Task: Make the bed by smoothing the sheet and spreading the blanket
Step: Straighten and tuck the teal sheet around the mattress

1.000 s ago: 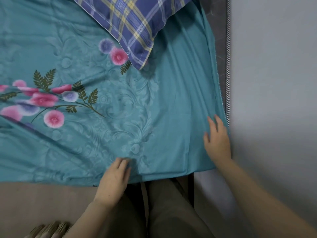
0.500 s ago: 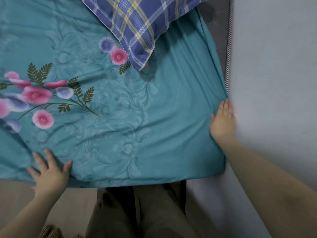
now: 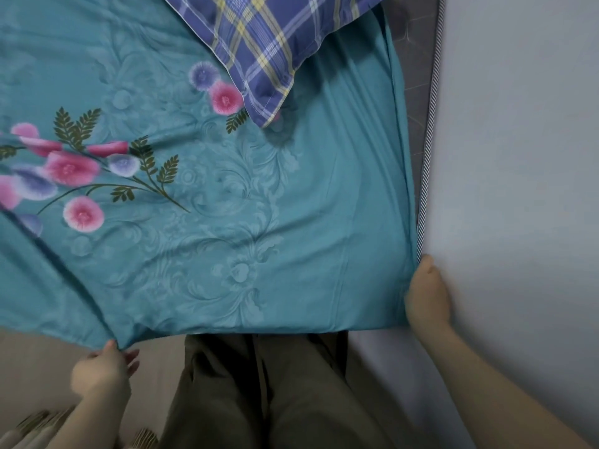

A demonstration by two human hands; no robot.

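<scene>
A teal sheet (image 3: 291, 222) printed with pink and purple flowers covers the bed in the head view. My left hand (image 3: 103, 372) pinches the sheet's near edge at the lower left, where the cloth is pulled into a point and creases run up to the left. At the sheet's near right corner, beside the wall, my right hand (image 3: 426, 293) grips the cloth; the thumb shows and the fingers are hidden under the sheet. No blanket is in view.
A blue plaid pillow (image 3: 259, 43) lies at the top of the bed. The grey mattress (image 3: 418, 59) with striped piping shows along the pale wall (image 3: 518, 157) on the right. My legs in olive trousers (image 3: 259, 400) stand against the bed's near edge, on a beige floor (image 3: 32, 361).
My left hand came off the top of the sheet and took hold of its near edge. My right hand slid back along the wall side to the near corner.
</scene>
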